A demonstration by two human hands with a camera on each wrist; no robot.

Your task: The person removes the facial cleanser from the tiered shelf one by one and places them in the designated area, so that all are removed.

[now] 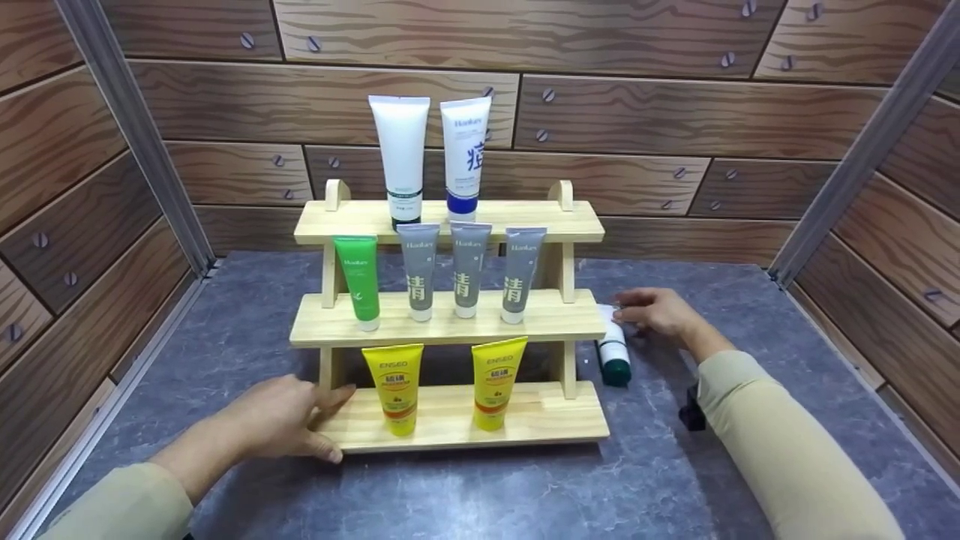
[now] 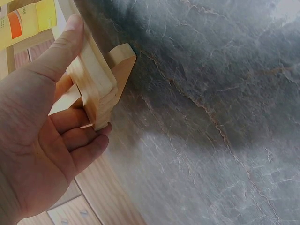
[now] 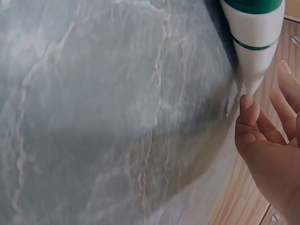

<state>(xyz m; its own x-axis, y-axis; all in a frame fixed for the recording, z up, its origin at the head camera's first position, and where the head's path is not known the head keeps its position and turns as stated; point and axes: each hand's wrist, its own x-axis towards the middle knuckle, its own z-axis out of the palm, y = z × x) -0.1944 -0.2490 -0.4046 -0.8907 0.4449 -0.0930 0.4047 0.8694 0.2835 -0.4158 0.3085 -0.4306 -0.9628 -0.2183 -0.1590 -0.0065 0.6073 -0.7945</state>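
Note:
My left hand [image 1: 281,416] grips the left end of the bottom step of a three-tier wooden display stand [image 1: 540,409]. In the left wrist view its thumb lies on the board, with the fingers curled around the end. A white tube with a green cap [image 1: 613,346] lies on the table just right of the stand. Over its far end is my right hand [image 1: 660,311], fingers loosely bent and thumb apart in the right wrist view. The fingertips are at the tube's tapered end; whether they touch it is unclear.
Two yellow tubes [image 1: 491,386] stand on the bottom step. A green tube [image 1: 361,281] and several grey tubes [image 1: 465,270] stand on the middle one. Up top are a white tube [image 1: 401,150] and a white-and-blue tube [image 1: 463,154]. Wood-patterned walls [image 1: 637,112] enclose the marbled table [image 1: 480,499].

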